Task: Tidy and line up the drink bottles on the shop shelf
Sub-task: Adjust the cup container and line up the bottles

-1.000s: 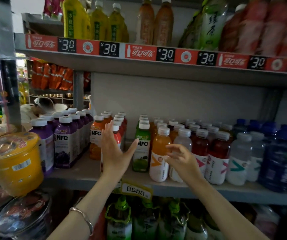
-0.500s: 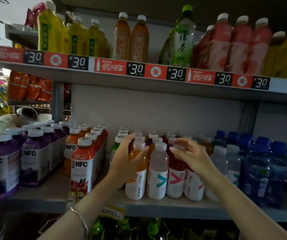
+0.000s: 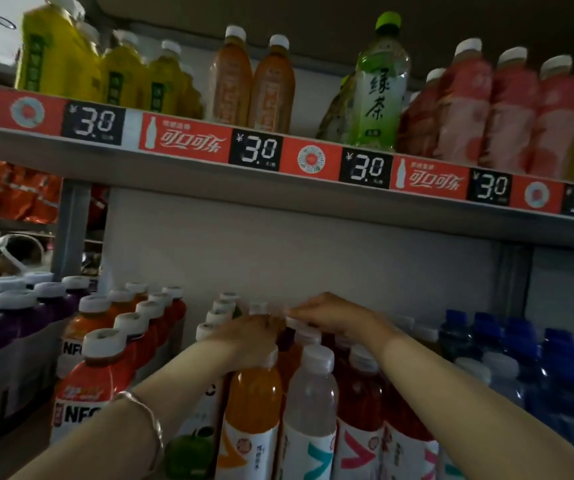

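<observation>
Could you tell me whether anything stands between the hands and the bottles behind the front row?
Nothing visible does. The left hand and right hand are at those rear caps, reaching over the front orange bottle and clear bottle; blur hides their grip.

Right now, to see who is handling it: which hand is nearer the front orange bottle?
Left. The left hand sits over the cap of the front orange bottle. The right hand is farther back and to the right, above the caps behind.
</observation>
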Tool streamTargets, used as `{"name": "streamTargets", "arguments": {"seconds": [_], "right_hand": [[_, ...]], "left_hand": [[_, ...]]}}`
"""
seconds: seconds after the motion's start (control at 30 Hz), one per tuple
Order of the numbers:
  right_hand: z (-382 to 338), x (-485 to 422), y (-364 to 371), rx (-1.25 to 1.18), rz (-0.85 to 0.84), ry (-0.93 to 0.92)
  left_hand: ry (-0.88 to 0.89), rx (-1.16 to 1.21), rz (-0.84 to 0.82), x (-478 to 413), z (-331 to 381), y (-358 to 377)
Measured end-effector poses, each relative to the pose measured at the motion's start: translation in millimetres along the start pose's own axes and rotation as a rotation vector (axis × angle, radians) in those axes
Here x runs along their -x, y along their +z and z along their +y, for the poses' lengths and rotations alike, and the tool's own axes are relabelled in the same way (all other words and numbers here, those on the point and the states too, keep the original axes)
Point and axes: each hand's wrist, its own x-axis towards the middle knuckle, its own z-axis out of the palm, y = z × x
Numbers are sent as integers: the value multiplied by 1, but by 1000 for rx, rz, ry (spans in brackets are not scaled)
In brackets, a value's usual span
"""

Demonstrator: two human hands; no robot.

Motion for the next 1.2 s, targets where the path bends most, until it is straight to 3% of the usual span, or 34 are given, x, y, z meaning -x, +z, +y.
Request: {"name": "streamTargets", "arguments": {"seconds": [0.33, 0.53, 0.67, 0.8, 0.9, 1.0, 1.2], "right_hand": [[3, -28, 6, 390, 2, 111], [7, -13, -13, 164, 192, -77], [-3, 8, -37, 58, 437, -141], [2, 37, -59, -311, 701, -97], [5, 71, -66, -641, 679, -19], [4, 99, -68, -963, 625, 47], [-25, 172, -55, -975, 486, -29]], "left_hand": [[137, -204, -38, -4, -7, 3], [189, -238, -30, 0, -5, 0], [192, -210, -30, 8, 0, -4], [153, -169, -20, 13, 4, -4], [96, 129, 140, 19, 15, -5], [120, 411, 455, 29, 27, -6], [238, 345, 768, 58, 36, -7]]}}
